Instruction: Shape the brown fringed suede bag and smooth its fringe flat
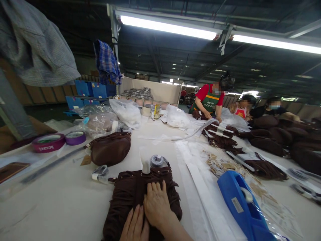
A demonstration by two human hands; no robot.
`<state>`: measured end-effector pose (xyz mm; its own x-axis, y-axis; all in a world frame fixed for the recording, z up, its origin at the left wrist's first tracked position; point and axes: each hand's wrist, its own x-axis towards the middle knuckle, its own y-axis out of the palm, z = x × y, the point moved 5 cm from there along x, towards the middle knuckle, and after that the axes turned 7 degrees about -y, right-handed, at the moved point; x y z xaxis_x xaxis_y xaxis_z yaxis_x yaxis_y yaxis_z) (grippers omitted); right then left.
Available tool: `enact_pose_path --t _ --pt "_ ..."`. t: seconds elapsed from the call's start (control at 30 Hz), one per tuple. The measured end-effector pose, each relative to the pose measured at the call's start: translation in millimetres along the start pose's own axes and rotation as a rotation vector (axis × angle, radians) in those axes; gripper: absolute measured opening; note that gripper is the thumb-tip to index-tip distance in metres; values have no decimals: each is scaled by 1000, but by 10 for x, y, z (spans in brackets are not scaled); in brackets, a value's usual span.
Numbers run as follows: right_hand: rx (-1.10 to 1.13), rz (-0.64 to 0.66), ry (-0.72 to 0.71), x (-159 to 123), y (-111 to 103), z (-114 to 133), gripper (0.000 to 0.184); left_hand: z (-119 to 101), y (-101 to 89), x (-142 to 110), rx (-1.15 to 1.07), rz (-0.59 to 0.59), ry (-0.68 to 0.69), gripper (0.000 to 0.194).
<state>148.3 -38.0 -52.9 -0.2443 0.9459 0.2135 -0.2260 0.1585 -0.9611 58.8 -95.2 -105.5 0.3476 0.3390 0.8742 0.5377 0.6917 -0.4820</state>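
A dark brown fringed handbag (125, 194) lies flat on the white table in front of me. My right hand (156, 202) rests on its middle, fingers stretched out over the fringe. Lower and to the left, my left hand (135, 226) lies flat on the same bag, its fingers straight. At the bag's top edge sit a wrapped coil (157, 161) and a piece of white wrapping (145, 166). A small plastic-wrapped bundle (100, 172) is by its upper left corner.
Left stand a smooth brown bag (110, 149), a magenta tape roll (48, 143) and a purple tape roll (75, 137). A blue tape dispenser (240, 207) and hang tags (263, 192) are at right. Across the table a person in a green apron (207, 103) handles a brown item.
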Motion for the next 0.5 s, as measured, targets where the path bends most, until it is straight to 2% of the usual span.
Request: enact_pose_path --t 0.1,0.23,0.3,0.33,0.4,0.47,0.5 --pt "-42 -54 210 46 -50 -250 50 -4 -13 19 -5 26 0 31" --pt "-116 -90 571 -66 -177 -704 52 -6 -46 37 -10 33 -18 34" --pt "-146 -146 647 -143 -278 -811 50 -12 -50 39 -10 37 -26 33" --pt "-143 -189 620 -157 -328 -802 47 -15 -49 39 -10 38 -27 33" --pt "-84 -256 437 -118 -384 -656 43 -18 -42 36 -11 41 -25 31" --pt "11 -226 210 -17 -347 -426 42 -12 -35 30 -8 35 -18 30" --pt "43 -183 139 42 -300 -327 42 -6 -31 26 -3 33 -14 30"
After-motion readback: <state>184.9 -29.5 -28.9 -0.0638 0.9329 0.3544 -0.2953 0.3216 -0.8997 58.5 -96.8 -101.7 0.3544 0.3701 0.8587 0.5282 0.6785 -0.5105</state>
